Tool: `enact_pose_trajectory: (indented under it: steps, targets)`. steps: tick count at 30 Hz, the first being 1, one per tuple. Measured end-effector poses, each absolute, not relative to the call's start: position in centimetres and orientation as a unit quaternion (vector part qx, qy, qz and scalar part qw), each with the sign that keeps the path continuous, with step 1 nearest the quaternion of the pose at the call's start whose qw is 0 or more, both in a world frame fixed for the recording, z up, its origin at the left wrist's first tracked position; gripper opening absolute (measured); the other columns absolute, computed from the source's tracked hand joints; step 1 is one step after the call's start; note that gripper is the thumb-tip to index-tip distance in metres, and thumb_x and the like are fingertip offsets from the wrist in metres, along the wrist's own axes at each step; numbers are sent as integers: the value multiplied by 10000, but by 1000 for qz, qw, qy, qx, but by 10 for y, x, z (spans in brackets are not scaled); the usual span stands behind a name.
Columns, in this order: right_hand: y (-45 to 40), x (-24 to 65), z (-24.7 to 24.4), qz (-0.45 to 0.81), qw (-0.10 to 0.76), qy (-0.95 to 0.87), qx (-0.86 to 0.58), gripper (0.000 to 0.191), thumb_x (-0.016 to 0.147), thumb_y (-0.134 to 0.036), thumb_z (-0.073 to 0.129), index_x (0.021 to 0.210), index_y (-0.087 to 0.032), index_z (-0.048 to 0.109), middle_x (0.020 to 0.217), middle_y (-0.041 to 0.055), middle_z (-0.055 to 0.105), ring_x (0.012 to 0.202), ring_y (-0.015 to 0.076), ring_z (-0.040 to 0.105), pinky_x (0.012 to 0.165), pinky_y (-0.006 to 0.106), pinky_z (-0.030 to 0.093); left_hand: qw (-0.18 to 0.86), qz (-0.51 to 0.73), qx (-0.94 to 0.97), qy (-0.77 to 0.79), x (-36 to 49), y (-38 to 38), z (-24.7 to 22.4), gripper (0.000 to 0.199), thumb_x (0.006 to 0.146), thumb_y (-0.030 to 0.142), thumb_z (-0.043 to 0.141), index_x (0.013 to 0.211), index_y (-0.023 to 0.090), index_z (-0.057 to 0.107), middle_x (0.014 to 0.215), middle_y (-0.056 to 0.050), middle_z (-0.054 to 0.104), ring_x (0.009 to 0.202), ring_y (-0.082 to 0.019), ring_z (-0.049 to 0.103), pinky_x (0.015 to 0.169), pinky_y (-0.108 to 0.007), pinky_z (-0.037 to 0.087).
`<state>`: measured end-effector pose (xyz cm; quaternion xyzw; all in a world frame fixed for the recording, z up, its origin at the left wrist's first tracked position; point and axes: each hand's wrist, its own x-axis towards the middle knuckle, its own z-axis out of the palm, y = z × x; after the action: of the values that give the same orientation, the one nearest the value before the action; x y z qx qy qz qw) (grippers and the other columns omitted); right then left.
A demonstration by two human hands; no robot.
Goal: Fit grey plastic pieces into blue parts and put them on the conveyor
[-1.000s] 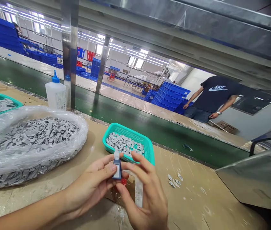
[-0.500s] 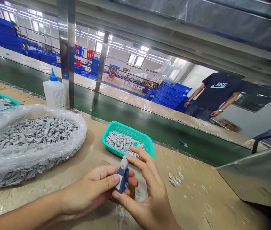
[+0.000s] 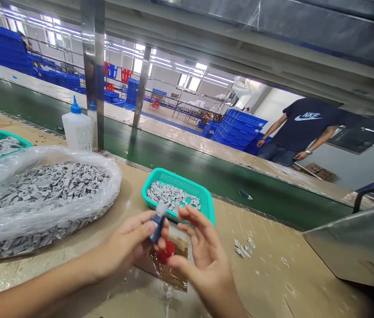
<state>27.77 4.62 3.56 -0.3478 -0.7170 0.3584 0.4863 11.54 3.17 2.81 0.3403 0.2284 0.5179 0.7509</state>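
Note:
My left hand grips a small dark blue part with a light grey tip pointing up; both are slightly blurred. To its right, my right hand is apart from the part, its fingers spread and holding nothing. Below and between the hands a red round object rests on a brown, wet-looking piece of card. Just beyond the fingers stands a green basket of small light grey pieces. Several loose grey pieces lie right of my right hand.
An open plastic bag of grey parts fills the left, before a white bottle with a blue nozzle. Another green basket stands far left. A green conveyor crosses behind, carrying a dark item. A person stands beyond.
My right hand has let go of the blue part and opened. My left hand has moved the part left and up, uncovering the red object. The dark item on the conveyor has shifted left.

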Motion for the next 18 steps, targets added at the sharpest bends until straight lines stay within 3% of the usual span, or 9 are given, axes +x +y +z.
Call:
enact_pose_trajectory:
  steps: [3,6,9,11,14,18]
  targets:
    - [50,296,43,598,520,-515,-326,463,662,-220,689,1073,-266,482,808,4,509,741,135,537,682,263,484,684,575,350,280,98,49,42,281,650,349,666,829,140,610,782,-20,550,675,-77,494,664,-179,408]
    - [49,312,48,690,526,-391,-308,409,589,-118,732,942,-229,558,669,-43,429,575,61,439,534,158,427,605,581,415,354,85,84,54,264,653,343,638,817,140,596,781,-22,565,708,-102,513,701,-202,418]
    - [46,326,44,708,543,-350,-285,355,572,-116,753,884,-203,606,628,-52,424,530,38,401,489,129,391,468,503,531,496,76,138,59,212,694,310,550,834,155,583,812,-12,589,764,-127,533,727,-217,408]
    - [45,336,40,701,555,-347,-283,324,565,-123,765,851,-195,630,627,-47,455,543,37,426,503,125,398,374,426,584,581,71,176,58,161,658,274,571,762,153,596,730,4,595,762,-152,536,691,-215,387]
    - [45,355,38,686,564,-352,-296,276,579,-137,765,825,-190,651,636,-36,507,571,46,480,541,136,420,313,391,598,626,66,220,54,82,582,188,630,593,135,568,533,24,513,764,-193,515,664,-225,333]
    - [50,381,41,660,570,-362,-329,196,632,-243,738,801,-175,666,628,-8,558,546,80,526,533,196,441,286,365,618,634,66,248,51,200,635,89,605,500,128,463,486,48,402,727,-156,492,703,-257,341]
